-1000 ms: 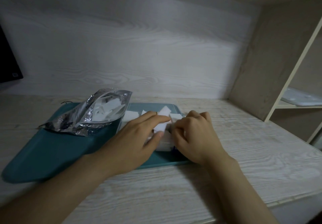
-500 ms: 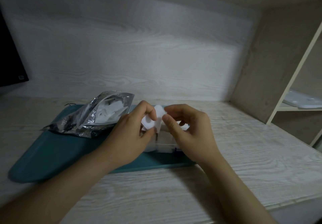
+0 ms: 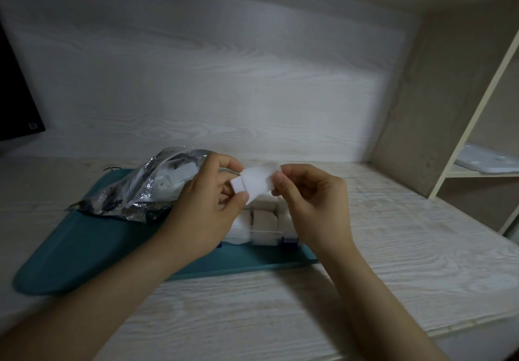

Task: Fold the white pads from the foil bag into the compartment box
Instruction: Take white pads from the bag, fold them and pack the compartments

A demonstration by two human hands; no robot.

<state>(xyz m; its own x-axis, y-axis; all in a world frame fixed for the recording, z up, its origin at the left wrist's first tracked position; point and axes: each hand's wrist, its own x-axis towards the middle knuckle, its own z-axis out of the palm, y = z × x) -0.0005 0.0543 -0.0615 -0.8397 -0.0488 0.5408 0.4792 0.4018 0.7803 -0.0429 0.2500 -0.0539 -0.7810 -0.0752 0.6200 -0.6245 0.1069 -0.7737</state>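
While aloft, pad (image 3: 257,182) between 2 hands (image 3: 202,211) (image 3: 317,206)

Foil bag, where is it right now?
In the head view the foil bag lies at the back left of the teal tray, beside the left hand.

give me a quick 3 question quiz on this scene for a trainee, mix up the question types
1. True or false: the crinkled silver foil bag lies on the flat teal plastic tray, left of the clear plastic compartment box.
2. What holds the thin white square pad? A one hand; B both hands; C nothing, it lies on the tray.
3. Short answer: what already fills the box's near compartments?
Key: 1 true. 2 B: the left hand and the right hand each pinch it. 3 white pads.
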